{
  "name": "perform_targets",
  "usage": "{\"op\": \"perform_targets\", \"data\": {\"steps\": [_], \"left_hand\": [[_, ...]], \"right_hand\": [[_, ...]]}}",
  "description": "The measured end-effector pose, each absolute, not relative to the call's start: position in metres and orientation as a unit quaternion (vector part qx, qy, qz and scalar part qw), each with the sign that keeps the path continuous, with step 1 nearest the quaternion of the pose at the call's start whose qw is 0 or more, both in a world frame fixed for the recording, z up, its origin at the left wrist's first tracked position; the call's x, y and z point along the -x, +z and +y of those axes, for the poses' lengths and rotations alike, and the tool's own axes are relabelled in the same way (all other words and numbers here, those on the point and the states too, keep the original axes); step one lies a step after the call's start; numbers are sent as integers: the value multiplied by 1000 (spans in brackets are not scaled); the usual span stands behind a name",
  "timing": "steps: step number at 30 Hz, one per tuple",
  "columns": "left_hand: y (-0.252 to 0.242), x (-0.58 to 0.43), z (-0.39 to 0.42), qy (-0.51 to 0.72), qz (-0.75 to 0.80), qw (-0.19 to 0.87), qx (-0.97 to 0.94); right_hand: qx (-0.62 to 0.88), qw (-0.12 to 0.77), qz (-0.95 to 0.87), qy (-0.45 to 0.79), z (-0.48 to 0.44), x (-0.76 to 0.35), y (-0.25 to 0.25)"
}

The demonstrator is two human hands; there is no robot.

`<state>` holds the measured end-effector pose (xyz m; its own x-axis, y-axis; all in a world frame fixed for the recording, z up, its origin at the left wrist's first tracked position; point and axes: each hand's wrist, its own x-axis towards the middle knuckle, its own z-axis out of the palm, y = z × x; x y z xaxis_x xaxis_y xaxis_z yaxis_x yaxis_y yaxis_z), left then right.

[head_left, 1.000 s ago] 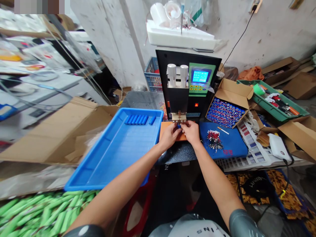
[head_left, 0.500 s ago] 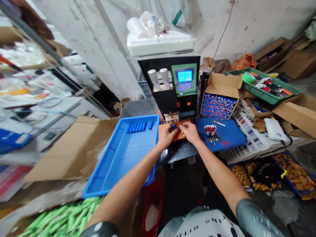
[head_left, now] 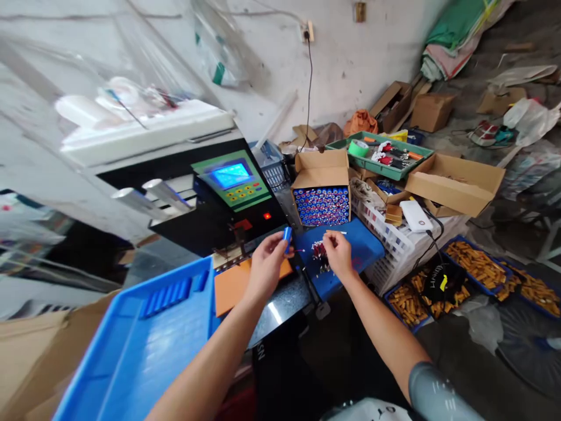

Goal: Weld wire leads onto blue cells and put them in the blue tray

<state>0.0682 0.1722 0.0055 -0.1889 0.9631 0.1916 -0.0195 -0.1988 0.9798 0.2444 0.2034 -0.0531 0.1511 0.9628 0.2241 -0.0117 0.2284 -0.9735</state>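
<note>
hands at the spot-welding station

the left hand [head_left: 263,270] holds a blue cell [head_left: 287,236] upright above the orange pad [head_left: 232,280], its grip clamped on the cell between thumb and fingers. the right hand [head_left: 337,254] rests on the pile of red-and-black wire leads [head_left: 319,252] on the blue mat [head_left: 350,248], fingertips pinched together on the leads. the welding machine [head_left: 228,193] stands behind the pad on the worktop [head_left: 280,304]. an open carton of cells [head_left: 322,204] sits just behind the mat. the blue tray [head_left: 144,339], at left, carries a row of blue cells [head_left: 169,290].
</note>
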Motion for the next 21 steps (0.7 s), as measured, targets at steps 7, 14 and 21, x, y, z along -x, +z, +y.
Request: {"op": "perform_targets", "data": {"steps": [7,14,21], "left_hand": [[16,-106,292,706,459,358,-402],[16,-110,326,719,469,335,-389],[6,-112,337,745,472,248,-401]], "right_hand": [[527,583,-498,367,239,-290,-109],[507,578,-523,368,233,-294,-124],[504,581,-528,361,227,-294,-120]]}}
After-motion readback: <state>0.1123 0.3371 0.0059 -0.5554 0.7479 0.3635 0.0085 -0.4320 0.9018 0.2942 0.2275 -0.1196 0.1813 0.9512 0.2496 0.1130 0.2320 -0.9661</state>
